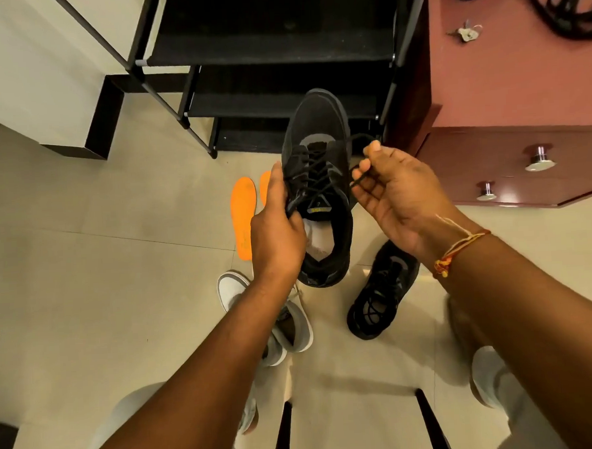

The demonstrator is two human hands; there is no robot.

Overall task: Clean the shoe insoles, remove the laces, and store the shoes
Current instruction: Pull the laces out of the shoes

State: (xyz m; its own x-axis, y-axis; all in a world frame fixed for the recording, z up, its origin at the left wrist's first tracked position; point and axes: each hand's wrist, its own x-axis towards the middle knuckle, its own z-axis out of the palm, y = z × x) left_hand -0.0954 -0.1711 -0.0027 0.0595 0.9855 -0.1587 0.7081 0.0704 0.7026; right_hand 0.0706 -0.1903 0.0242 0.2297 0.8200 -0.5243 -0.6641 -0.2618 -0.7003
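Black lace-up sports shoe: held in the air in front of the person, toe pointing away toward the rack, opening facing up. Pale lining shows inside, so the insole appears to be out.
Left hand: grip wrapped on the shoe's left side at the collar, thumb lying along the eyelets. Judged to steady the shoe against the pull on the lace.
Right hand: grip pinching the black cord lace between thumb and fingertips, just beside the shoe's right edge.
Step in hand: lace removal, judged barely begun, since crossings are threaded over most of the tongue.
Two orange foam insoles: flat on the cream tiled floor near the rack, probably laid out for cleaning or drying.
Second black shoe: on the floor below the right wrist, laced.
Black metal shoe rack: straight ahead, likely the storage place.
Risk: a tug on a caught crossing may tighten the lace rather than free it.
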